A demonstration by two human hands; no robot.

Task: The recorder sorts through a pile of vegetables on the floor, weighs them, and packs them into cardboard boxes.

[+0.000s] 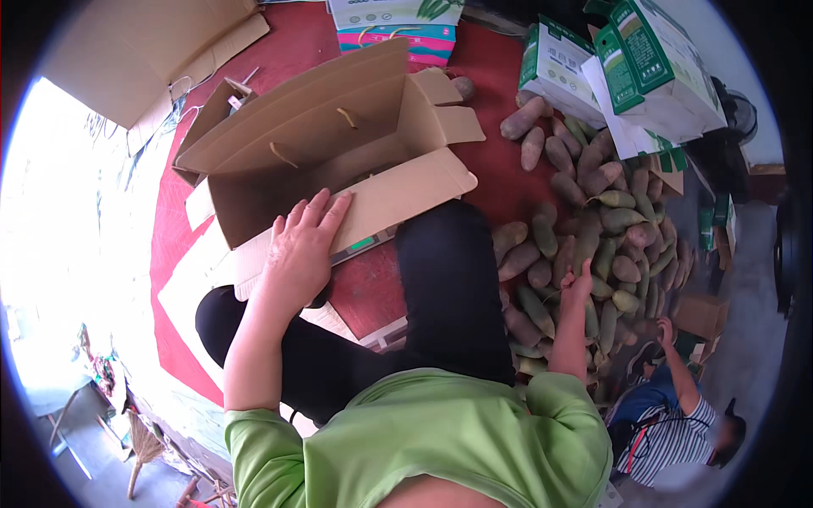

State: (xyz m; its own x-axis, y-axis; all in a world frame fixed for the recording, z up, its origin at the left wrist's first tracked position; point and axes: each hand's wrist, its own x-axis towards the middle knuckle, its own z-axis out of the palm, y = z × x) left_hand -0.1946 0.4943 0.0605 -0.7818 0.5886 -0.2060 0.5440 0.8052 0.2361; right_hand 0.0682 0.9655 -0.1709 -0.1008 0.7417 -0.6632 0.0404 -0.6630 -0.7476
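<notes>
Left hand [303, 245] flat, fingers spread, pressing near flap of open cardboard box [339, 144]; box at 11 o'clock on red floor covering [500, 182], scale [364, 245] partly visible beneath it. Right hand [577, 284] at 3 o'clock, down in pile of green-brown tubers [593, 229], touching them; grip cannot tell. Green-white cartons [627, 76] at 1 o'clock. Another person [677, 423], striped shirt, at 4 o'clock, hand near pile

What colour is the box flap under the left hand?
Plain brown cardboard flap, under the left hand; head view.
</notes>
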